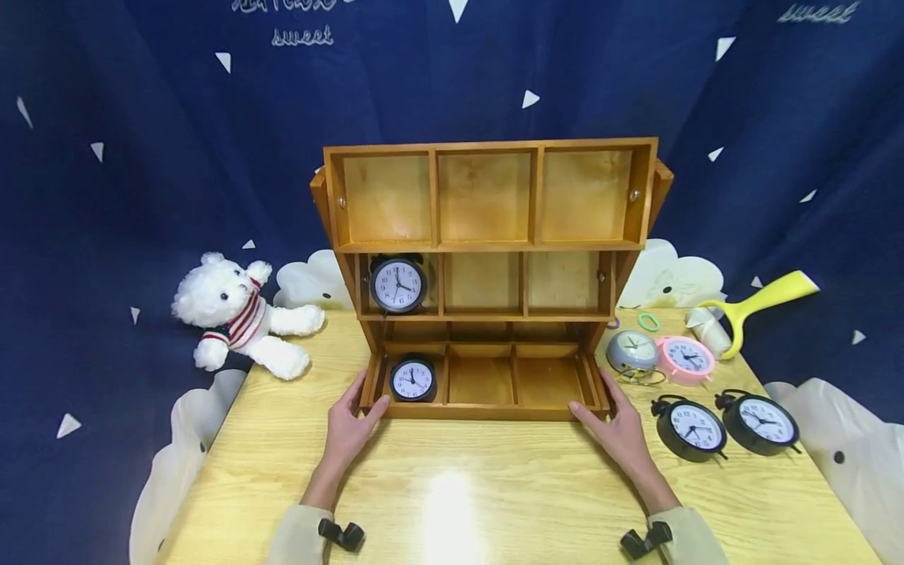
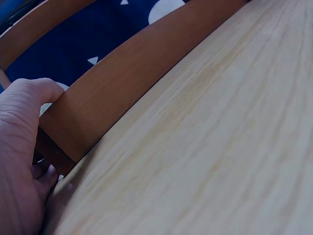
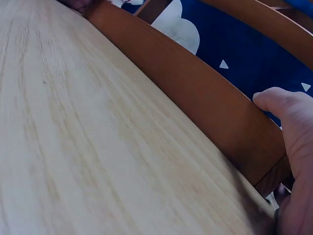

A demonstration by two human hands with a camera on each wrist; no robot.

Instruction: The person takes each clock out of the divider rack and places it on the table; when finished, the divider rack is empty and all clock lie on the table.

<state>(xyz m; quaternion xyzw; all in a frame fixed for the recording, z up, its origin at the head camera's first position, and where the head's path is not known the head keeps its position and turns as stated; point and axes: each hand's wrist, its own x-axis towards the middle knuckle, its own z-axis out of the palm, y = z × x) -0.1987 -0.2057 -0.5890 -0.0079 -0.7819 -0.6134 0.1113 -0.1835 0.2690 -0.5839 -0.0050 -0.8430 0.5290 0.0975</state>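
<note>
- Wooden three-tier shelf [image 1: 487, 246] stood mid-table [image 1: 523, 486], between the hands.
- Left hand [image 1: 351, 424] gripped the bottom tier's left front corner, thumb over the front board [image 1: 487, 412]; right hand [image 1: 617, 424] gripped the right corner likewise. Hands well apart.
- One black clock [image 1: 398, 285] sat in the middle-left compartment, another [image 1: 413, 380] in bottom-left.
- Grey clock [image 1: 632, 351] and pink clock [image 1: 685, 357] were right of the shelf.
- White bear [image 1: 243, 314] sat left.
</note>
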